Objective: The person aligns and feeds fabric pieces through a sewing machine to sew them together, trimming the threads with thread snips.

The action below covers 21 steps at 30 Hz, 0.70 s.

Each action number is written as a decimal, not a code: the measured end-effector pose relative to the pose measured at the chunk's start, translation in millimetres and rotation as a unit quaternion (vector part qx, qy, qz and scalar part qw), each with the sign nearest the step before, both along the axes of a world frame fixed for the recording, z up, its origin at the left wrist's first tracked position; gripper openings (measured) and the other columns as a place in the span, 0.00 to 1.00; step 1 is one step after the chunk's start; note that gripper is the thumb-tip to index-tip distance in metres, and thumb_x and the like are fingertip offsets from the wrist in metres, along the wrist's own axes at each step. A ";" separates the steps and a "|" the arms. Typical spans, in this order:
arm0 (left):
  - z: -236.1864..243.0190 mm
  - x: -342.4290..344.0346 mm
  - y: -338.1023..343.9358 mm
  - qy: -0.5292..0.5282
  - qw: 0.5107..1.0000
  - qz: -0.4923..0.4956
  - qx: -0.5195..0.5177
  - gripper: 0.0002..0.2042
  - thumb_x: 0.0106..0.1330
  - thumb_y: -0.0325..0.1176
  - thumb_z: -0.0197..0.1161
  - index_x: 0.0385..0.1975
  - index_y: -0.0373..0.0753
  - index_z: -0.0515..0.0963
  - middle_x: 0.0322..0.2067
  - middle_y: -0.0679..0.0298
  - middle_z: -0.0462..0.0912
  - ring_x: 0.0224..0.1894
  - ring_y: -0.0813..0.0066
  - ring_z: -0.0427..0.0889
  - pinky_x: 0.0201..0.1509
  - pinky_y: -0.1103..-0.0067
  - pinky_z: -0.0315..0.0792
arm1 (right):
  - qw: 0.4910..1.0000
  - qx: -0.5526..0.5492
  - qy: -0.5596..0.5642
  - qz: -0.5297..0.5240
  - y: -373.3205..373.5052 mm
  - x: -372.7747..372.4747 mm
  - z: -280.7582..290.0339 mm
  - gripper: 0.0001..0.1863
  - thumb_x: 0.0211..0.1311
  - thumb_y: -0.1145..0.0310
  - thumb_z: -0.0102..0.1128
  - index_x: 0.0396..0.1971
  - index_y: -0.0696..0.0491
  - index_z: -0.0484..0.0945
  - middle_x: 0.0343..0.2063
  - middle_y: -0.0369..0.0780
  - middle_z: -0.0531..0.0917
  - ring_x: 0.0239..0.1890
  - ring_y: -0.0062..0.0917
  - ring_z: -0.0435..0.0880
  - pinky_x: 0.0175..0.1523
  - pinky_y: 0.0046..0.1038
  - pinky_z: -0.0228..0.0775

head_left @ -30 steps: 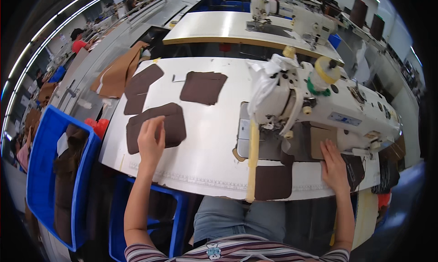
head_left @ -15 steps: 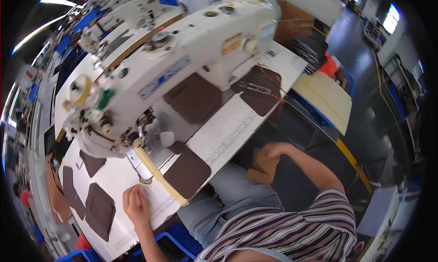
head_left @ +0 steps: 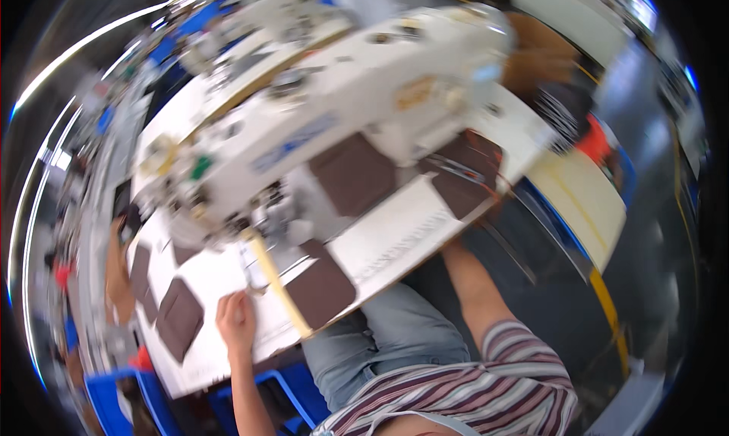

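The picture is blurred and tilted. My left hand lies flat on the white table, fingers apart, holding nothing. It is just left of a yellow strip and a dark brown leather piece. My right forearm reaches up to the table's near edge, below another brown piece. The right hand itself is hidden at that edge. A white sewing machine stands across the table, with a third brown piece under its arm.
More brown pieces lie at the table's left end. A blue bin stands on the floor at lower left. A second table with a yellow edge stands to the right, across a dark floor gap.
The view has swung and tilted sharply. My left hand left the brown pieces at the left end and now rests near the yellow strip. My right arm rose back to the table's edge.
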<state>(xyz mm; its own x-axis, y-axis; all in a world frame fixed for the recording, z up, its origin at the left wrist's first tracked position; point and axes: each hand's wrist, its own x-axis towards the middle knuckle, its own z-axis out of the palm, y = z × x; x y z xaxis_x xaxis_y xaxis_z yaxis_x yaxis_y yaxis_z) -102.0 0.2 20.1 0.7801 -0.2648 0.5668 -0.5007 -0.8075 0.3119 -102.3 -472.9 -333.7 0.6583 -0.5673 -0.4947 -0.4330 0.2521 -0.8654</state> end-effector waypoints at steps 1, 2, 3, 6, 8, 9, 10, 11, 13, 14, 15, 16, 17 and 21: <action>-1.3 -0.5 3.4 0.005 1.000 0.010 -0.002 0.06 0.56 0.18 0.61 0.32 0.31 0.80 0.31 0.53 0.81 0.33 0.60 0.81 0.39 0.73 0.74 | 0.998 -0.031 -0.004 0.053 2.7 -3.3 5.6 0.21 0.60 0.60 0.60 0.51 0.53 0.72 0.36 0.43 0.82 0.36 0.33 0.83 0.33 0.34 0.80; -4.5 0.9 5.5 -0.007 1.000 0.007 -0.009 0.06 0.56 0.18 0.62 0.32 0.31 0.80 0.30 0.53 0.81 0.33 0.60 0.81 0.38 0.74 0.74 | 0.992 -0.063 -0.015 0.105 3.3 -7.9 10.3 0.21 0.60 0.60 0.60 0.51 0.53 0.72 0.35 0.43 0.82 0.36 0.32 0.83 0.33 0.33 0.80; -6.8 1.6 8.4 -0.003 1.000 -0.009 -0.009 0.07 0.53 0.18 0.61 0.32 0.32 0.79 0.31 0.53 0.81 0.33 0.55 0.81 0.37 0.70 0.75 | 0.982 -0.096 -0.027 0.157 3.7 -16.4 15.1 0.20 0.60 0.61 0.60 0.50 0.53 0.72 0.35 0.42 0.82 0.36 0.32 0.83 0.33 0.33 0.80; -9.4 11.9 -10.5 -0.020 0.998 -0.049 -0.021 0.07 0.52 0.20 0.63 0.31 0.34 0.79 0.30 0.57 0.82 0.32 0.59 0.81 0.36 0.70 0.76 | 0.938 -0.213 -0.073 0.264 -29.0 -50.8 37.8 0.20 0.59 0.62 0.61 0.49 0.53 0.73 0.34 0.42 0.82 0.35 0.30 0.83 0.33 0.31 0.79; -4.1 -3.4 12.5 -0.039 0.999 -0.029 0.019 0.07 0.52 0.22 0.64 0.31 0.35 0.80 0.30 0.59 0.82 0.32 0.63 0.81 0.35 0.72 0.76 | 0.786 0.118 0.212 0.569 2.0 -66.3 132.9 0.12 0.61 0.69 0.61 0.42 0.58 0.80 0.32 0.38 0.83 0.32 0.23 0.82 0.37 0.26 0.79; -2.3 -3.8 14.6 -0.049 0.999 -0.007 0.009 0.07 0.52 0.22 0.64 0.31 0.35 0.80 0.30 0.59 0.82 0.32 0.63 0.81 0.35 0.72 0.76 | 0.752 0.050 0.164 0.637 24.1 -84.9 226.1 0.12 0.61 0.70 0.61 0.41 0.61 0.81 0.33 0.42 0.84 0.34 0.24 0.84 0.39 0.26 0.80; 0.3 -0.9 10.7 -0.050 0.998 -0.029 0.019 0.07 0.51 0.22 0.65 0.31 0.35 0.80 0.30 0.60 0.82 0.32 0.64 0.81 0.35 0.73 0.76 | 0.767 0.061 0.086 0.634 20.7 -91.3 282.3 0.12 0.62 0.69 0.61 0.40 0.63 0.81 0.33 0.43 0.85 0.35 0.26 0.85 0.39 0.26 0.80; -0.1 -0.2 9.7 -0.050 0.997 -0.056 0.025 0.07 0.51 0.22 0.66 0.31 0.35 0.80 0.29 0.60 0.82 0.32 0.65 0.82 0.34 0.74 0.76 | 0.779 0.072 0.010 0.623 16.1 -98.4 322.5 0.13 0.62 0.69 0.61 0.39 0.64 0.81 0.33 0.44 0.85 0.36 0.27 0.85 0.40 0.26 0.80; -3.8 1.4 7.9 -0.051 0.997 -0.061 0.010 0.07 0.51 0.22 0.66 0.31 0.35 0.80 0.29 0.61 0.82 0.32 0.66 0.81 0.34 0.75 0.76 | 0.875 -0.068 -0.224 0.424 0.0 -105.3 361.9 0.14 0.66 0.65 0.58 0.33 0.64 0.81 0.29 0.45 0.85 0.32 0.28 0.86 0.41 0.25 0.79; -4.4 3.1 8.0 -0.054 0.996 -0.071 0.003 0.08 0.51 0.23 0.66 0.31 0.36 0.80 0.29 0.61 0.82 0.32 0.67 0.81 0.34 0.75 0.76 | 0.892 -0.191 -0.261 0.318 -14.9 -98.9 366.5 0.14 0.68 0.66 0.54 0.34 0.63 0.80 0.33 0.46 0.85 0.36 0.27 0.85 0.44 0.25 0.76; -6.8 5.2 7.4 -0.054 0.996 -0.075 -0.003 0.07 0.51 0.23 0.66 0.31 0.36 0.80 0.29 0.62 0.82 0.32 0.67 0.81 0.35 0.75 0.76 | 0.896 -0.272 -0.263 0.234 -24.0 -85.3 369.1 0.13 0.71 0.68 0.49 0.39 0.63 0.79 0.40 0.46 0.84 0.43 0.27 0.83 0.50 0.27 0.72; -8.4 5.6 6.9 -0.057 0.996 -0.069 -0.007 0.07 0.51 0.23 0.66 0.31 0.36 0.80 0.29 0.62 0.82 0.32 0.67 0.81 0.35 0.75 0.76 | 0.865 -0.400 -0.230 0.199 -33.0 -70.0 367.5 0.14 0.72 0.70 0.47 0.44 0.63 0.77 0.47 0.46 0.81 0.51 0.29 0.78 0.57 0.26 0.67; -9.0 6.4 5.8 -0.057 0.995 -0.077 -0.003 0.07 0.52 0.23 0.66 0.31 0.36 0.80 0.29 0.62 0.82 0.32 0.67 0.81 0.35 0.76 0.76 | 0.834 -0.483 -0.196 0.181 -42.2 -57.0 361.0 0.14 0.71 0.69 0.47 0.46 0.64 0.77 0.48 0.47 0.81 0.53 0.32 0.77 0.60 0.28 0.65; -0.7 -1.0 15.7 -0.020 0.997 -0.074 -0.004 0.10 0.53 0.24 0.66 0.35 0.37 0.80 0.35 0.61 0.82 0.38 0.66 0.81 0.42 0.74 0.75 | 0.724 -0.648 -0.095 0.218 -63.3 -19.4 323.9 0.16 0.70 0.68 0.49 0.49 0.63 0.76 0.50 0.50 0.79 0.58 0.40 0.75 0.63 0.33 0.61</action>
